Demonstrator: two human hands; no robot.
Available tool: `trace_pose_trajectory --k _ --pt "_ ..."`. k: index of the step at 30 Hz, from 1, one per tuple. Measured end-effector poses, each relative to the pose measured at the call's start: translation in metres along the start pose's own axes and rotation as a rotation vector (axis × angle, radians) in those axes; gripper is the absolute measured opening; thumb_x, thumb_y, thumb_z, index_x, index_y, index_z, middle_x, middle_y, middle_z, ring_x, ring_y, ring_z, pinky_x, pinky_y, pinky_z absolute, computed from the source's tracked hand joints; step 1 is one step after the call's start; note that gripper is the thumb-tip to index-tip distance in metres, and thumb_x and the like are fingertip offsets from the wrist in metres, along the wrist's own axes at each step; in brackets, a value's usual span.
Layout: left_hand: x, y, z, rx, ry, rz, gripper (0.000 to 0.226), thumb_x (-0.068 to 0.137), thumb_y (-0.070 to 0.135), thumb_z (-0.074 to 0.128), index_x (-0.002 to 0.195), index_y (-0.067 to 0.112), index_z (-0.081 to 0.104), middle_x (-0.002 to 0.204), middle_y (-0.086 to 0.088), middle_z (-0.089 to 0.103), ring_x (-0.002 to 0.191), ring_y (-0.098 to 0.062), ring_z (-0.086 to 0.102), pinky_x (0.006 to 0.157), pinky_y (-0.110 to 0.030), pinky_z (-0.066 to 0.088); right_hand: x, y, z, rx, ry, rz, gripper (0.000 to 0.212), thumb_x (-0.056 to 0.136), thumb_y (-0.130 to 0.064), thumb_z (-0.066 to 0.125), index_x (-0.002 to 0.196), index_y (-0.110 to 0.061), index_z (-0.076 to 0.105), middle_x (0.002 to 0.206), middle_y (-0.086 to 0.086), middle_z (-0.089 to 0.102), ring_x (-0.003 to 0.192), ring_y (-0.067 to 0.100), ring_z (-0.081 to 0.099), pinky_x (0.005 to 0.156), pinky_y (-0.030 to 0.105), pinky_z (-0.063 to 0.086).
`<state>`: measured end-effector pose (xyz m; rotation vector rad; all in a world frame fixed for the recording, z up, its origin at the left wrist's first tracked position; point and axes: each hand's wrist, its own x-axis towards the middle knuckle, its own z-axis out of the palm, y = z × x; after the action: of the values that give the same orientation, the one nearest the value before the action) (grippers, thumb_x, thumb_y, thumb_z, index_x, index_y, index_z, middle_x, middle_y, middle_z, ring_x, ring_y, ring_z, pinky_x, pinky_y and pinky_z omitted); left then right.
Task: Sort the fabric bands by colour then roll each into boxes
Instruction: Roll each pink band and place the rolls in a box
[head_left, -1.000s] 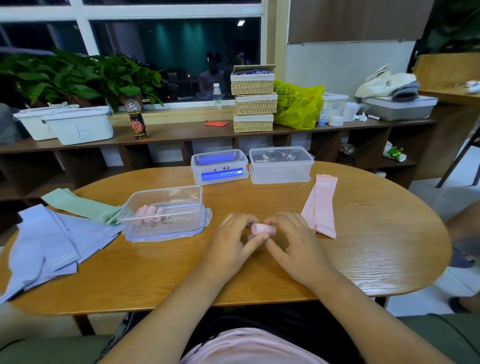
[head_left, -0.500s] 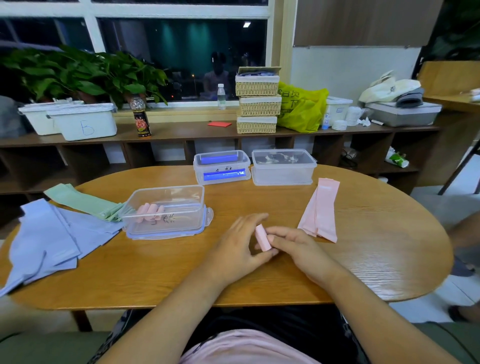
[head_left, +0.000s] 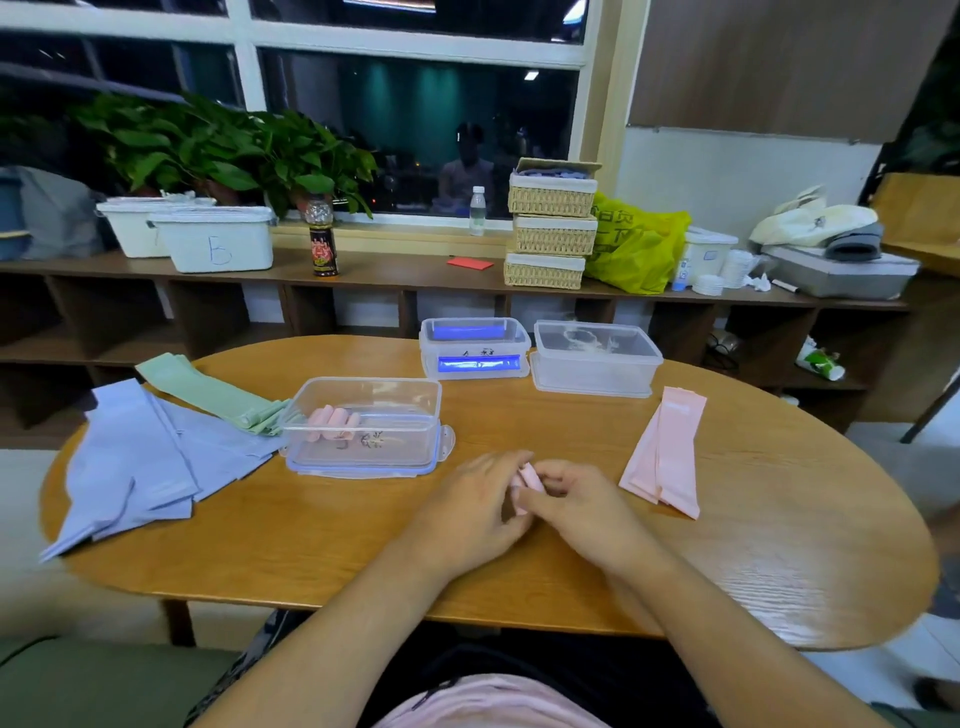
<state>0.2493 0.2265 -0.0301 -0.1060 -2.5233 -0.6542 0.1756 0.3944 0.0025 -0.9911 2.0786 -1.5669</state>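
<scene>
A rolled pink band is pinched between my left hand and my right hand just above the wooden table. Left of my hands stands an open clear box with several pink rolls inside. Flat pink bands lie to the right. Lilac bands and green bands lie spread at the table's left end.
Two more clear boxes stand at the table's far side, one with blue rolls and one lidded. Behind runs a low shelf with white bins, stacked wicker baskets and a yellow bag.
The pink roll turned from lying sideways to standing on end between my fingers. Both hands stayed in the same spot with the roll.
</scene>
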Motion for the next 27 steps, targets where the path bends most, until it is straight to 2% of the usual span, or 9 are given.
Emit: trace_pose_trajectory --k 3,5,9,12,15,18,20,23,27 --pt "-0.005 -0.011 -0.011 -0.058 0.076 0.026 0.061 0.094 0.031 0.072 0.15 0.022 0.051 0.144 0.006 0.06 0.134 -0.009 0.053 0.111 -0.022 0.042 0.012 -0.01 0.008 -0.062 0.018 -0.035 0.01 0.096 -0.019 0.074 0.104 -0.021 0.081 0.098 0.007 0.078 0.091 0.025 0.071 0.092 0.053 0.055" --pt "-0.008 -0.02 -0.021 -0.088 0.161 0.033 0.059 0.092 0.033 0.076 0.146 0.023 0.054 0.14 0.011 0.061 0.131 -0.006 0.054 0.11 -0.023 0.044 0.02 -0.021 0.013 -0.031 0.021 -0.045 0.012 0.096 -0.016 0.075 0.102 -0.023 0.082 0.1 0.006 0.078 0.091 0.019 0.07 0.091 0.046 0.056" --pt "-0.021 -0.04 -0.045 -0.091 0.243 0.007 0.06 0.091 0.039 0.079 0.145 0.025 0.058 0.138 0.014 0.063 0.128 -0.001 0.053 0.108 -0.012 0.038 0.032 -0.042 0.029 -0.013 -0.021 -0.064 0.015 0.095 -0.014 0.078 0.108 -0.02 0.081 0.1 0.001 0.08 0.091 0.014 0.074 0.087 0.03 0.058" --pt "-0.03 -0.056 -0.061 -0.044 0.225 0.014 0.061 0.093 0.041 0.076 0.149 0.023 0.056 0.142 0.011 0.062 0.133 -0.006 0.053 0.112 -0.021 0.042 0.043 -0.052 0.047 -0.108 -0.017 -0.065 0.013 0.092 -0.018 0.082 0.105 -0.019 0.078 0.093 -0.002 0.08 0.081 0.01 0.074 0.078 0.022 0.055" --pt "-0.037 -0.07 -0.076 -0.011 0.215 0.017 0.064 0.094 0.041 0.072 0.152 0.024 0.052 0.147 0.012 0.059 0.138 -0.005 0.051 0.113 -0.03 0.045 0.059 -0.061 0.066 -0.206 -0.02 -0.051 0.01 0.09 -0.021 0.083 0.098 -0.022 0.077 0.088 -0.006 0.08 0.08 0.009 0.075 0.08 0.03 0.058" --pt "-0.046 -0.087 -0.094 0.002 0.248 -0.063 0.073 0.095 0.047 0.072 0.159 0.029 0.043 0.154 0.016 0.051 0.145 -0.002 0.043 0.119 -0.021 0.036 0.076 -0.072 0.081 -0.17 -0.032 -0.037 0.015 0.089 -0.018 0.083 0.103 -0.016 0.078 0.088 0.0 0.081 0.08 0.014 0.077 0.08 0.034 0.06" --pt "-0.052 -0.102 -0.108 0.054 0.312 -0.112 0.067 0.096 0.046 0.072 0.155 0.03 0.045 0.152 0.013 0.052 0.144 -0.008 0.045 0.118 -0.027 0.038 0.09 -0.084 0.088 -0.131 -0.028 -0.015 0.017 0.09 -0.015 0.082 0.107 -0.011 0.077 0.09 0.005 0.081 0.077 0.013 0.073 0.077 0.031 0.058" --pt "-0.057 -0.127 -0.121 0.179 0.428 -0.214 0.039 0.102 0.032 0.063 0.14 0.024 0.056 0.139 0.005 0.059 0.132 -0.016 0.051 0.113 -0.037 0.045 0.117 -0.1 0.096 -0.172 -0.042 0.016 0.014 0.091 -0.018 0.081 0.102 -0.011 0.077 0.092 0.009 0.079 0.078 0.014 0.07 0.087 0.036 0.06" --pt "-0.057 -0.146 -0.116 0.19 0.432 -0.388 0.028 0.102 0.019 0.058 0.13 0.02 0.064 0.137 0.001 0.059 0.132 -0.019 0.047 0.112 -0.045 0.047 0.159 -0.111 0.11 -0.244 -0.019 0.079 0.01 0.093 -0.018 0.077 0.098 -0.01 0.08 0.093 0.012 0.079 0.078 0.017 0.074 0.091 0.041 0.064"
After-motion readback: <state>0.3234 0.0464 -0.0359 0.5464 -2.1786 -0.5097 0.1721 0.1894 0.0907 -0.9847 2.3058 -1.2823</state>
